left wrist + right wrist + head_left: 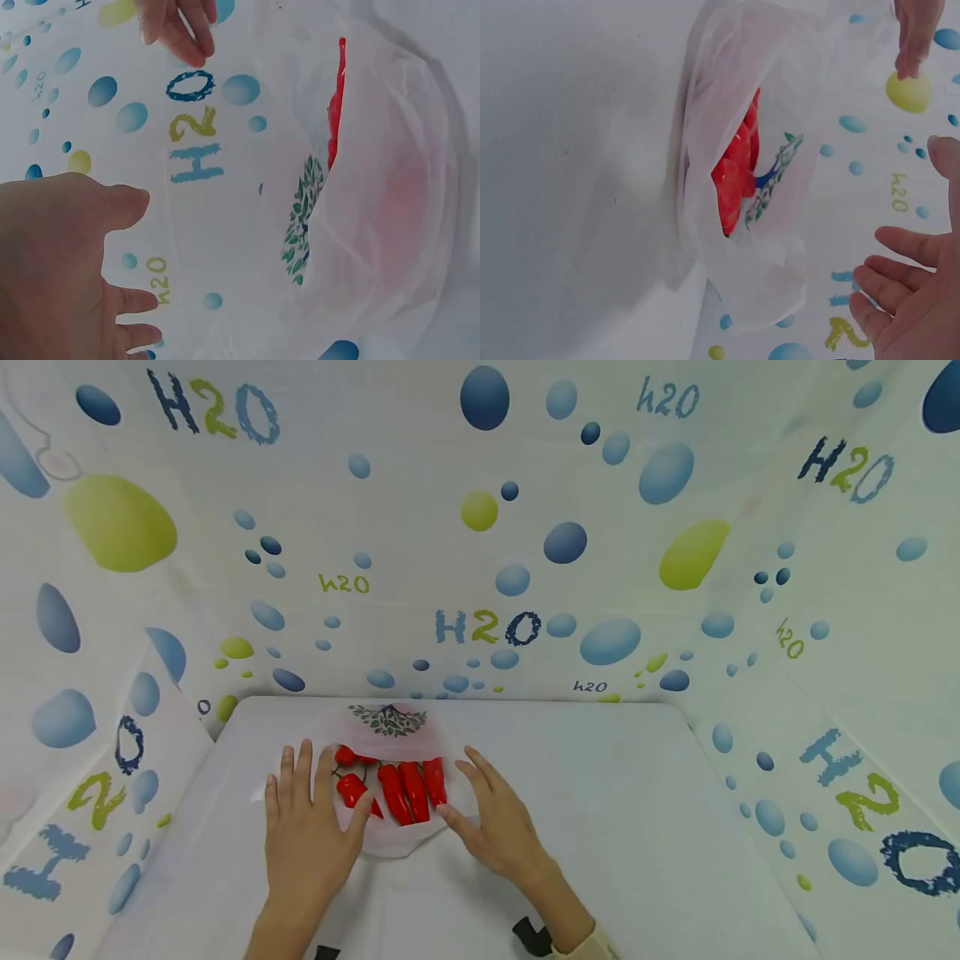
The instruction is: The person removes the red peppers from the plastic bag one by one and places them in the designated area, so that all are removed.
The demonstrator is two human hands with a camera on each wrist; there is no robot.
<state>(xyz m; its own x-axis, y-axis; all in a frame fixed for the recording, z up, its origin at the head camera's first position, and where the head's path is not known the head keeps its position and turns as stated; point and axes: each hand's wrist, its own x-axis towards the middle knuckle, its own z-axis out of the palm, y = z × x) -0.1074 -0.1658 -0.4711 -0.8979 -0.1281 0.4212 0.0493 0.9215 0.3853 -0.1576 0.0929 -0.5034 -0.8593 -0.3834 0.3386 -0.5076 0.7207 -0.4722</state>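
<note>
A thin white plastic bag [405, 842] with a printed leafy tree [390, 720] lies on the table, its mouth spread open. Inside show several red peppers: long ones [405, 793] side by side at the right and rounder ones [350, 789] at the left. My left hand [307, 827] is over the bag's left side, fingers straight and thumb extended, partly covering the bag. At the right edge is my right hand [498, 827], fingers spread, thumb tip close to the nearest long pepper. Both palms look bare in the wrist views. The near bag wall [390, 217] hides most peppers in the left wrist view.
The white table [585, 793] extends on both sides of the bag. A curtain [420, 543] printed with drops and H2O lettering hangs behind and along both sides. Black wrist-mount parts [531, 935] show by the right wrist.
</note>
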